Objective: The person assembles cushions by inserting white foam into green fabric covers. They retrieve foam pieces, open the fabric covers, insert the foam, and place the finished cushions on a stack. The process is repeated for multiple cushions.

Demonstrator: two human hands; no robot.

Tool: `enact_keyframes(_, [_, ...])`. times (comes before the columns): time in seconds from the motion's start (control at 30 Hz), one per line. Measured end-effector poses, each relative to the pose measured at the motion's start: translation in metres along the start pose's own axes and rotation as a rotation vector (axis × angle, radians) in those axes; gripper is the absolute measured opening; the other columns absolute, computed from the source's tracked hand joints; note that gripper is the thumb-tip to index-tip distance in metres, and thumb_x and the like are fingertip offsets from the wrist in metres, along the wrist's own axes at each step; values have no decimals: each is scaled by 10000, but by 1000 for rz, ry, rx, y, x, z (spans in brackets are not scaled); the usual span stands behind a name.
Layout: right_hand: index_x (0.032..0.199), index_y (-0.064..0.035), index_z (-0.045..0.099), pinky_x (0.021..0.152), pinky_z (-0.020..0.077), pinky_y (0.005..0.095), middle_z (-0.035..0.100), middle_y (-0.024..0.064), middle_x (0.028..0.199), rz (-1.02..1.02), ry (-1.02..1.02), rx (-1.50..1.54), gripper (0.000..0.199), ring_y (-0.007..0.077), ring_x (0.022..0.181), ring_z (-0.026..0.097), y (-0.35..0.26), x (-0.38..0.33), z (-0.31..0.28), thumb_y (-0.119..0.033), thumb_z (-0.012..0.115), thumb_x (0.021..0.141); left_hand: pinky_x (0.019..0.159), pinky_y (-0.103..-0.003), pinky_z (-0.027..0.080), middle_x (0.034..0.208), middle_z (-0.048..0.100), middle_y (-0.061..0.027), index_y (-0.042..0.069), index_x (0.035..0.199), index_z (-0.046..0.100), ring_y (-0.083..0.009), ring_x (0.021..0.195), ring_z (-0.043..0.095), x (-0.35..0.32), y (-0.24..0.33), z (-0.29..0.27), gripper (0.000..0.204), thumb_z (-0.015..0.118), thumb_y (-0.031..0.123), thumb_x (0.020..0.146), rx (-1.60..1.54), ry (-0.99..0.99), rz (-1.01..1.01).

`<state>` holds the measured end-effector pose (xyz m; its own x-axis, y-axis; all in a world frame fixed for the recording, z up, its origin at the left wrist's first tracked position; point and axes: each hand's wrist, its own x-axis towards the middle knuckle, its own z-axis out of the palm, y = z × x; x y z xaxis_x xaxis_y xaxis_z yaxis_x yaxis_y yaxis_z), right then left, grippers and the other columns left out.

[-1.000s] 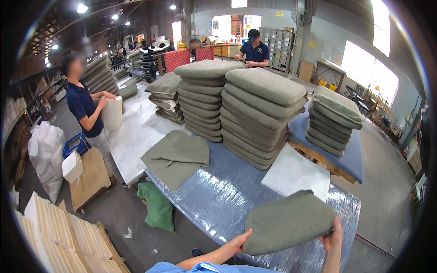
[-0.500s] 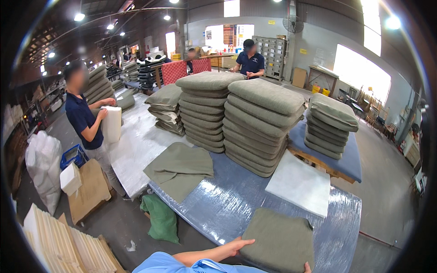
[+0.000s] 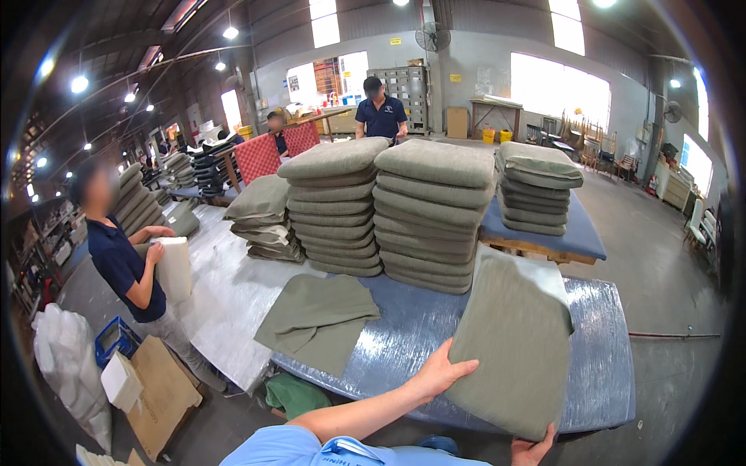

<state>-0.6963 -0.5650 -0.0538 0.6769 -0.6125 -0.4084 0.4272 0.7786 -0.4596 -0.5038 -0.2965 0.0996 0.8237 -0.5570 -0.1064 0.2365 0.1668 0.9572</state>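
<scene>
Head view showed the person at the near edge of a long bench (image 3: 606,373) wrapped in shiny plastic film, with an olive-green cushion (image 3: 509,342) raised on a tilt above its near right part. The left hand (image 3: 439,373) lay flat against the cushion's left edge, fingers spread, palm pressing rather than clasping. The right hand (image 3: 532,449) gripped the cushion's lower right corner, fingers curled up onto the fabric from beneath; only part of that hand showed at the picture's lower edge. A white slab (image 3: 536,272), likely foam, lay just behind the cushion on the bench.

Relative to the cushion: two tall stacks of filled cushions (image 3: 388,210) stood beyond it toward the bench's far side, a shorter stack (image 3: 536,190) sat on a blue-topped pallet further right, and a limp empty cover (image 3: 318,318) lay flat to its left. A co-worker in a dark shirt (image 3: 116,264) stood well off to the left holding a white block; another person (image 3: 381,116) stood far behind the stacks.

Judged step: a finished cushion was in hand, being squared or turned over above the bench. The next move would seem to call for a firmer hold by the left hand on the edge, both hands lifting evenly, since the piece looked soft and apt to sag between two corner holds.
</scene>
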Motion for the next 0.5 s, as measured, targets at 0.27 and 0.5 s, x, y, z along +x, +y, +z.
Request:
enact_keyframes(0.27, [1420, -114, 536, 1067, 455, 485, 583, 98, 1401, -147, -344, 236, 579, 287, 1301, 541, 28, 56, 192, -386, 666, 925, 1041, -319, 468, 1532, 444, -180, 84, 1643, 106, -196, 1253, 583, 1, 138, -45, 825, 624, 78, 1001, 13, -222, 618])
enact_keyframes(0.5, [1377, -23, 548, 1082, 461, 472, 579, 122, 1403, -186, -572, 336, 504, 291, 1285, 547, 70, 154, 469, -274, 648, 952, 1012, -293, 484, 1411, 594, -130, 104, 1605, 311, -151, 1185, 619, -49, 31, -180, 661, 613, 85, 1017, 291, 92, 232])
